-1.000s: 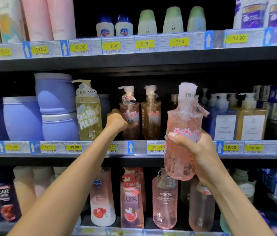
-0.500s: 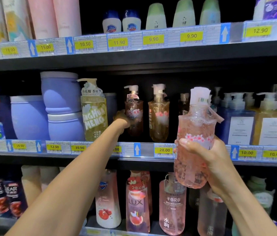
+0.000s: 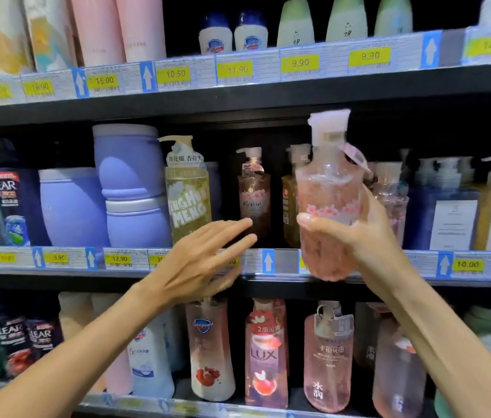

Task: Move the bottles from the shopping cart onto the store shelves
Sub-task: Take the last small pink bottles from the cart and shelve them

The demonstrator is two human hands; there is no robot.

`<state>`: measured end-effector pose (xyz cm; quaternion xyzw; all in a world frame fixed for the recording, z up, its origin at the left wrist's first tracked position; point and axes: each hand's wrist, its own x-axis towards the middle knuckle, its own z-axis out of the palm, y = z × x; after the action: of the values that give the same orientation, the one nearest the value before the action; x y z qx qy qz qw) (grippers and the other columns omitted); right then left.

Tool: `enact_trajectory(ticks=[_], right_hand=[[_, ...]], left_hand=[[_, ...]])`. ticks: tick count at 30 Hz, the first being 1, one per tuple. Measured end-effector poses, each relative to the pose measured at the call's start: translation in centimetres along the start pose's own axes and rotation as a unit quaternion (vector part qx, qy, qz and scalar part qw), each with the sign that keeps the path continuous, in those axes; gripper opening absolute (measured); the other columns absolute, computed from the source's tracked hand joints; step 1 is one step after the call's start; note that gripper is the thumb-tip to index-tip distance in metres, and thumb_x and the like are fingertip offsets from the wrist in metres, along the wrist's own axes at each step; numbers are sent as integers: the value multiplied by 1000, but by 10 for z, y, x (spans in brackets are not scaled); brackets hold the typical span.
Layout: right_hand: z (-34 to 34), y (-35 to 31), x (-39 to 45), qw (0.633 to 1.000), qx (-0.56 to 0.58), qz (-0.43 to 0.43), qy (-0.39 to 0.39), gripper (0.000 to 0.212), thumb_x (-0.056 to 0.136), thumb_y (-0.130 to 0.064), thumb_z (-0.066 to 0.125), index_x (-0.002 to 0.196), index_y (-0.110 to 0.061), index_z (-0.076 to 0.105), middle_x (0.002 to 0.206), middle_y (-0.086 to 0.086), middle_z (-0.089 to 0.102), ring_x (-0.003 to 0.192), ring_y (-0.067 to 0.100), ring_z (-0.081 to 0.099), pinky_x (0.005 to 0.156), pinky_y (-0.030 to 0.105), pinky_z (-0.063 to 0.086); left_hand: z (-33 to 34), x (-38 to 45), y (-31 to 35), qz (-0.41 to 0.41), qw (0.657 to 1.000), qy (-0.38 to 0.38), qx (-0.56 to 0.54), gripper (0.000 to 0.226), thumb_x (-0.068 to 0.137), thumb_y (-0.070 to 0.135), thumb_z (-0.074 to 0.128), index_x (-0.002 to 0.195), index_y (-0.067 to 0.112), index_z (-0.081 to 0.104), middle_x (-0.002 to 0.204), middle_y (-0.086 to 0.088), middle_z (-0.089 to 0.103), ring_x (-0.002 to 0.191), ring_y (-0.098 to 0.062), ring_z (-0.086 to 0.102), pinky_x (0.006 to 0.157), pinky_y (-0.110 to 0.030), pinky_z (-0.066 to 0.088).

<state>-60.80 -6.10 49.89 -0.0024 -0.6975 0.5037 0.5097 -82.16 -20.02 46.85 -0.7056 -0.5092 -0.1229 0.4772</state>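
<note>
- The right hand [image 3: 359, 236] sits right of centre in the frame, fingers and thumb curled round a clear pink pump bottle [image 3: 328, 206] and gripping it at its middle.
- The pink pump bottle is upright, held in the air in front of the middle shelf [image 3: 280, 262]; its base hangs level with that shelf's price-tag strip, and its white pump top reaches toward the underside of the upper shelf [image 3: 268, 95].
- The left hand [image 3: 199, 260] is at the centre of the frame, fingers straight and spread, holding nothing; its fingertips point toward a brownish pump bottle [image 3: 253, 194] standing on the middle shelf.
- Whether those fingertips touch the brownish pump bottle is hard to tell, as the hand is blurred.
- Left of that bottle stands a yellow-green pump bottle [image 3: 188, 194], and further left are stacked lavender tubs [image 3: 129, 188].
- An amber pump bottle [image 3: 290, 203] stands partly hidden behind the held one.
- Along the bottom of the frame, the lower shelf carries pink and white bottles [image 3: 265, 354].
</note>
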Motion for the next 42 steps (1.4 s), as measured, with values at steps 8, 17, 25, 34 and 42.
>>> enact_trajectory(ticks=[8, 17, 25, 34, 42], right_hand=[[49, 1, 41, 962, -254, -103, 22, 64, 57, -34, 90, 111, -20, 58, 108, 5, 60, 101, 17, 59, 91, 34, 49], [77, 42, 65, 930, -353, 100, 21, 61, 58, -51, 86, 55, -16, 36, 53, -7, 34, 46, 6, 31, 32, 12, 27], [77, 45, 63, 909, -390, 132, -65, 62, 68, -55, 77, 61, -19, 28, 52, -8, 28, 40, 7, 27, 39, 18, 23], [87, 46, 68, 873, -468, 133, -44, 60, 65, -55, 80, 59, -14, 36, 56, -3, 42, 51, 12, 42, 44, 25, 28], [84, 50, 72, 911, -316, 231, -132, 36, 74, -33, 80, 75, -6, 56, 74, -8, 52, 75, 14, 56, 65, 22, 46]], left_hand=[[8, -3, -7, 149, 989, -13, -13, 34, 83, 17, 58, 111, -2, 68, 128, -20, 58, 108, -30, 64, 89, -40, 53], [14, -12, -9, 133, 990, 9, -41, 35, 81, 17, 62, 112, 0, 64, 130, -19, 57, 109, -31, 63, 86, -38, 54], [15, -14, -9, 123, 991, 11, -42, 34, 82, 18, 61, 110, -1, 69, 131, -18, 57, 111, -30, 62, 87, -39, 53], [14, -14, -8, 116, 992, 0, -56, 32, 83, 18, 62, 108, -1, 69, 131, -19, 56, 112, -31, 62, 84, -39, 54], [14, -15, -8, 117, 992, -2, -49, 34, 83, 18, 61, 111, -2, 68, 132, -19, 55, 116, -31, 60, 87, -40, 53]])
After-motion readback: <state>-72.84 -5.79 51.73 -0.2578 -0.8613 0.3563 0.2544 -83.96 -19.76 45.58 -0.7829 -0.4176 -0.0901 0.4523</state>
